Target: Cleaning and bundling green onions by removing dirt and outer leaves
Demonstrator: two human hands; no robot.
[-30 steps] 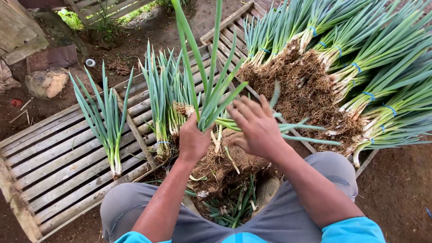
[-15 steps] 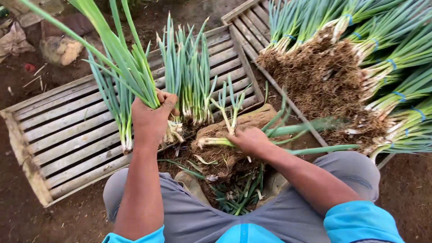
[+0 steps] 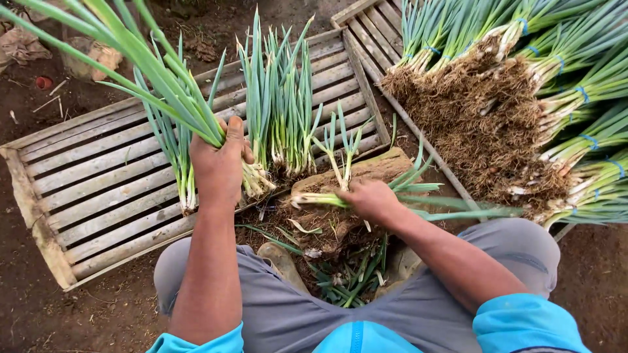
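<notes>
Just then, the left hand (image 3: 219,163) squeezed a bunch of long green onions (image 3: 163,85) pointing up and away over the slatted wooden crate (image 3: 98,189), while the right hand (image 3: 373,199) pinched a few lying sideways onions (image 3: 320,199) nearby.

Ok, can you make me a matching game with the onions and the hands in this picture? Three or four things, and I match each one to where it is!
Things:
1. left hand
2. right hand
3. tied bunches with blue bands
4. wooden slatted rack

Places or states:
A. piled at the right, roots matted with soil
B. lying on the dirt, onions resting on it
C. gripping a bunch of green onions lifted up
D. low by the knees, holding an onion stalk lying sideways

Pairs: 1-C, 2-D, 3-A, 4-B
</notes>
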